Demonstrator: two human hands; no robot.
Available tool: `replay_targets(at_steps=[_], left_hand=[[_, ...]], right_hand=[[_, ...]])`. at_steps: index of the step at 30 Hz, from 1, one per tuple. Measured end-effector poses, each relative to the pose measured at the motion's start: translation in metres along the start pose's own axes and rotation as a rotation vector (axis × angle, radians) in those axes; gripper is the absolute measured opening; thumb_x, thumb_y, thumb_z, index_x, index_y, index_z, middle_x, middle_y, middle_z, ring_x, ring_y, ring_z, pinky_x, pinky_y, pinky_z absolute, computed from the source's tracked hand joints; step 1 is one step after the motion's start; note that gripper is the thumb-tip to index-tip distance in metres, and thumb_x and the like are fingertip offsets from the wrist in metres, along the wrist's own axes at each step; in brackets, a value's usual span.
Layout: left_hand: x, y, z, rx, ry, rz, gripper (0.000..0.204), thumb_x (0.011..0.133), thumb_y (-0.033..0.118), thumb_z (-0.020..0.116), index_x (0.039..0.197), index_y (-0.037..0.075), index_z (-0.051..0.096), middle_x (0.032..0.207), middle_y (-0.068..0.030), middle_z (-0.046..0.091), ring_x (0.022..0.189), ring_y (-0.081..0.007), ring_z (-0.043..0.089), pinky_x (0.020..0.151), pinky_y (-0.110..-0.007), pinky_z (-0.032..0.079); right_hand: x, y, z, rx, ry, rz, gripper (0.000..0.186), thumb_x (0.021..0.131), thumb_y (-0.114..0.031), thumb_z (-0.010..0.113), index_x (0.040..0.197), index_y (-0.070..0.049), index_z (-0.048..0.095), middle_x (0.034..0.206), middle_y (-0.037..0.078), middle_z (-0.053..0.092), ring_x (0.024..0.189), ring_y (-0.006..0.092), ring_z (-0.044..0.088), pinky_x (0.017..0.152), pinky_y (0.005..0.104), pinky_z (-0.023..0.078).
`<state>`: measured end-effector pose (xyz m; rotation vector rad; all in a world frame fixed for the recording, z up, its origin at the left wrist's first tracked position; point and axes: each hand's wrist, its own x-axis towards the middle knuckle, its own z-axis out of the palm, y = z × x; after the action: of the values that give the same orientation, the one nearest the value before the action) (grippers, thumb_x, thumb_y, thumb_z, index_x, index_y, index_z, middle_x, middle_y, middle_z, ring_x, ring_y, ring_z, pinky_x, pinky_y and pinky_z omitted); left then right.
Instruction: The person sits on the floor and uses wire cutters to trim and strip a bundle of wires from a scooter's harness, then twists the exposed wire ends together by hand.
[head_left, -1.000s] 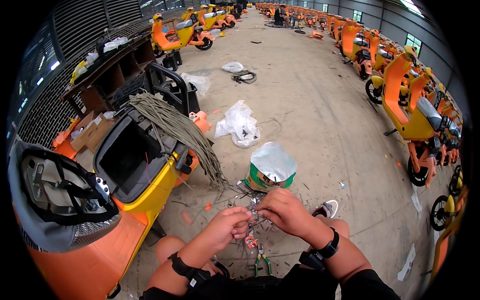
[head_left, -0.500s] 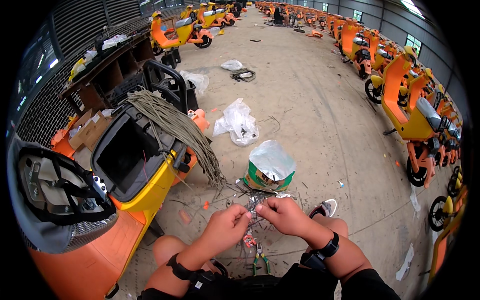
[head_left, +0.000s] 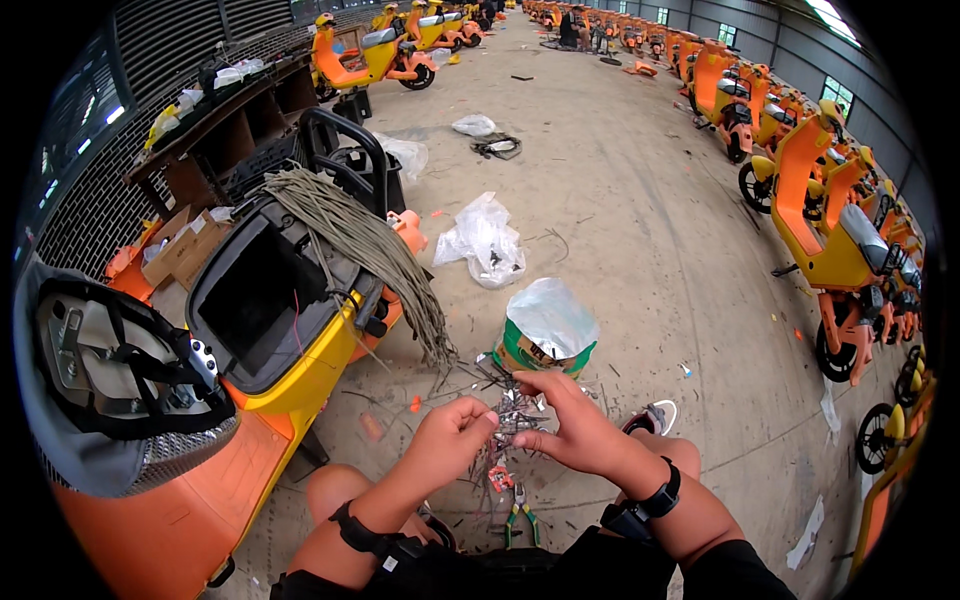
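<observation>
My left hand [head_left: 452, 436] is closed in a pinch, thumb against the forefinger; what it holds, if anything, is too small to make out. To its right, my right hand [head_left: 572, 428] is open, thumb and fingers spread apart with nothing visible between them. Both hover over a pile of dark wire scraps [head_left: 512, 412] on the floor. Pliers with green-and-yellow handles [head_left: 522, 520] lie nearer my body, beside a small red-and-white item [head_left: 500, 478]. Just beyond the hands stands an open green sack [head_left: 560, 338] with a white lining.
At my left, a yellow-orange scooter [head_left: 318, 392] has an open black compartment [head_left: 262, 285], with a long bundle of grey-green cables [head_left: 385, 262] draped over it. Crumpled clear plastic [head_left: 485, 240] lies farther out. Rows of scooters [head_left: 815, 225] line the right side.
My right hand has opened, its thumb and fingers parting, and moved slightly away from the left. The left hand keeps its pinch. The whole view has shifted a little.
</observation>
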<state>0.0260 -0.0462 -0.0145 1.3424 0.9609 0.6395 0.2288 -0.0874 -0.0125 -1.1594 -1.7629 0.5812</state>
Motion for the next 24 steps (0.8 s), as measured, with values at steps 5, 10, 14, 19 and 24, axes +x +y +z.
replay_targets(at_steps=[5,10,14,19,24], left_hand=[[0.003,0.003,-0.013,-0.579,-0.245,-0.329,0.015,0.098,0.013,0.055,0.088,0.001,0.058,0.06,0.0056,0.04,0.049,-0.006,0.034,0.049,-0.024,0.03],[0.002,0.004,-0.012,-0.677,-0.288,-0.345,0.013,0.098,0.011,0.054,0.089,0.001,0.057,0.059,0.0062,0.034,0.049,-0.0058,0.033,0.049,-0.024,0.03],[0.004,0.002,-0.012,-0.679,-0.309,-0.349,0.014,0.098,0.011,0.054,0.089,0.001,0.057,0.059,0.0059,0.034,0.05,-0.0059,0.033,0.049,-0.024,0.031],[0.004,0.002,-0.012,-0.664,-0.331,-0.341,0.015,0.098,0.012,0.054,0.089,0.001,0.056,0.059,0.0056,0.035,0.05,-0.0059,0.033,0.049,-0.024,0.03],[0.005,0.001,-0.008,-0.518,-0.279,-0.318,0.015,0.098,0.014,0.056,0.09,0.001,0.059,0.061,0.0049,0.04,0.052,-0.006,0.034,0.051,-0.024,0.032]], right_hand=[[0.003,0.008,-0.012,-0.179,-0.118,-0.235,0.023,0.082,-0.017,0.076,0.102,-0.009,0.068,0.092,0.007,0.064,0.09,0.0288,0.059,0.079,0.0385,0.048],[0.004,0.007,-0.015,-0.12,-0.094,-0.25,0.013,0.082,-0.013,0.075,0.093,-0.01,0.069,0.086,0.005,0.064,0.082,0.027,0.06,0.075,0.0367,0.048],[0.002,0.008,-0.015,-0.117,-0.085,-0.21,0.015,0.083,-0.009,0.076,0.096,-0.008,0.069,0.088,0.006,0.065,0.083,0.026,0.061,0.075,0.0361,0.048],[0.004,0.008,-0.016,-0.101,-0.091,-0.227,0.017,0.082,-0.009,0.076,0.097,-0.008,0.068,0.088,0.006,0.065,0.082,0.0264,0.061,0.075,0.0361,0.048],[-0.001,0.011,-0.012,-0.112,-0.104,-0.125,0.011,0.086,-0.01,0.073,0.093,-0.007,0.065,0.088,0.007,0.065,0.08,0.0263,0.062,0.072,0.0353,0.049]])
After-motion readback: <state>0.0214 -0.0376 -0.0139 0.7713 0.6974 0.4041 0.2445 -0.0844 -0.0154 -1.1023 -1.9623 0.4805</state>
